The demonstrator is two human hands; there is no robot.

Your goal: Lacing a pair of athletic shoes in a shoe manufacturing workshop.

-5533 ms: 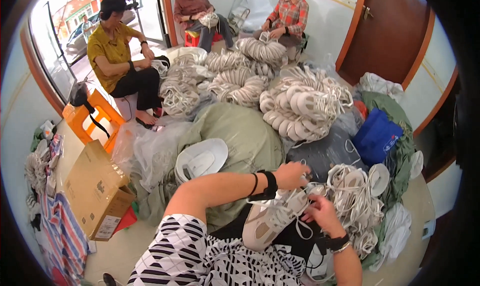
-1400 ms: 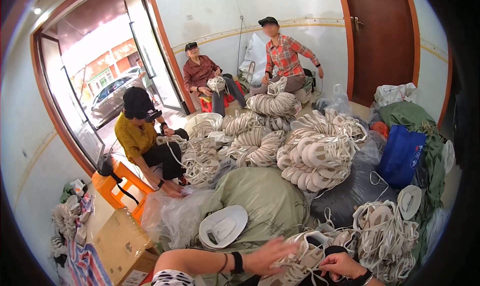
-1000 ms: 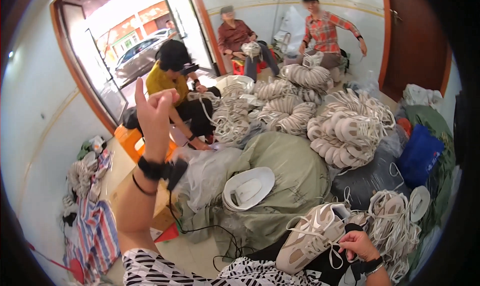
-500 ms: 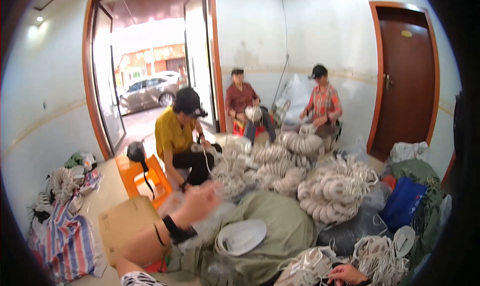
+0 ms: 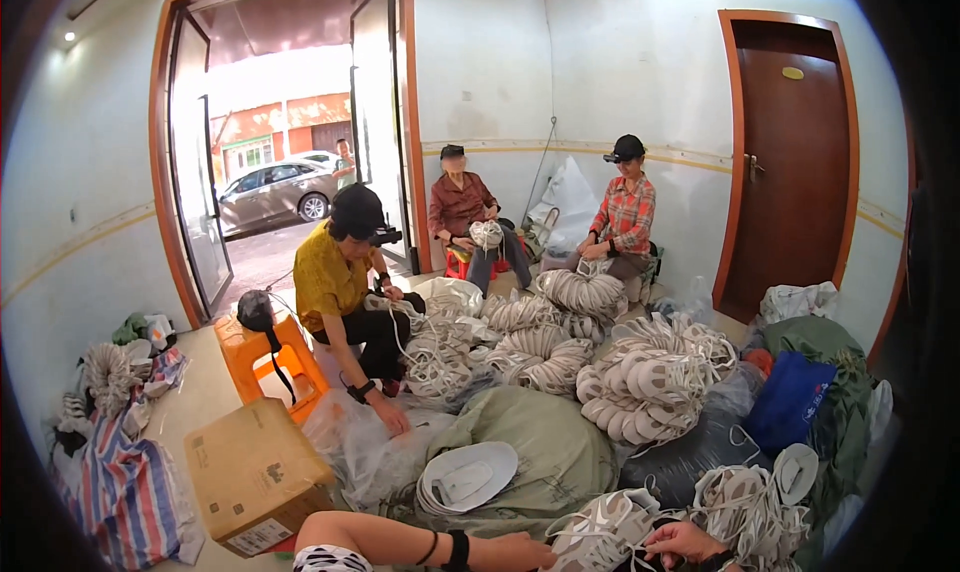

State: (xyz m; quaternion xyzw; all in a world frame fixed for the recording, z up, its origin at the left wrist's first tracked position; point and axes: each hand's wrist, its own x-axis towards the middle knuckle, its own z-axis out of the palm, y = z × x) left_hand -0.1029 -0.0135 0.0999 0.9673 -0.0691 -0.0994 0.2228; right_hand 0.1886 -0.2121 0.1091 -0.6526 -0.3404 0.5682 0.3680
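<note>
At the lower edge lies a beige and grey shoe upper (image 5: 603,534) with pale laces, close in front of me. My left hand (image 5: 518,552), reaching in from the left with dark bands at the wrist, has its fingers bent against the upper's left edge. On the other side my right hand (image 5: 682,540) is closed, thumb and finger pinched together at a shoelace (image 5: 640,547) by the upper. Its lower fingers are partly hidden. A bundle of similar uppers (image 5: 752,507) lies just right of it.
A green sack (image 5: 550,427) bears stacked white oval pieces (image 5: 470,475). Beyond lie heaps of shoe uppers (image 5: 650,372). A cardboard box (image 5: 250,472) and an orange stool (image 5: 268,347) stand left. A co-worker (image 5: 345,272) reaches toward clear plastic; two people (image 5: 620,212) sit farther back.
My left hand has come down from its raised place at centre left to the shoe upper. My right hand stays beside the upper. The view has shifted slightly.
</note>
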